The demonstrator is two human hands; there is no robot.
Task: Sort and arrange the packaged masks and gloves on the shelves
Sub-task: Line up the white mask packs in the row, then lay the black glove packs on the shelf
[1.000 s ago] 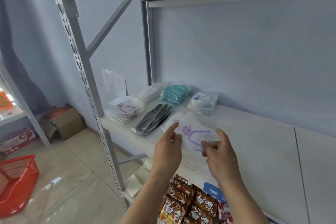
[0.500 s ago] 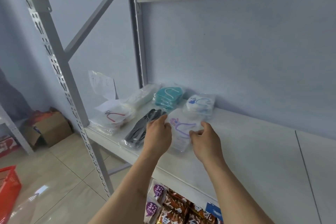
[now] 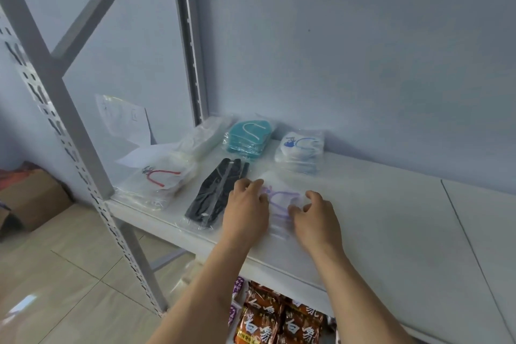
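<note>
A clear packet holding a white mask with purple straps (image 3: 282, 201) lies flat on the white shelf (image 3: 391, 218), in front of a stack of blue-strap masks (image 3: 300, 149). My left hand (image 3: 247, 211) rests on the packet's left edge, fingers bent down onto it. At the right edge, my right hand (image 3: 317, 222) touches it with loosely curled fingertips, thumb lifted apart. To the left lie black gloves (image 3: 215, 195), a teal mask stack (image 3: 248, 138) and a red-strap mask packet (image 3: 162, 179).
Grey slotted uprights (image 3: 69, 131) frame the shelf's left end. Snack bags (image 3: 268, 318) fill the shelf below. A cardboard box (image 3: 30, 198) sits on the tiled floor at the left. Bare shelf stretches to the right.
The purple-strap mask packet went from being held up in both hands to lying flat on the shelf beside the black gloves. Both hands moved forward and down with it.
</note>
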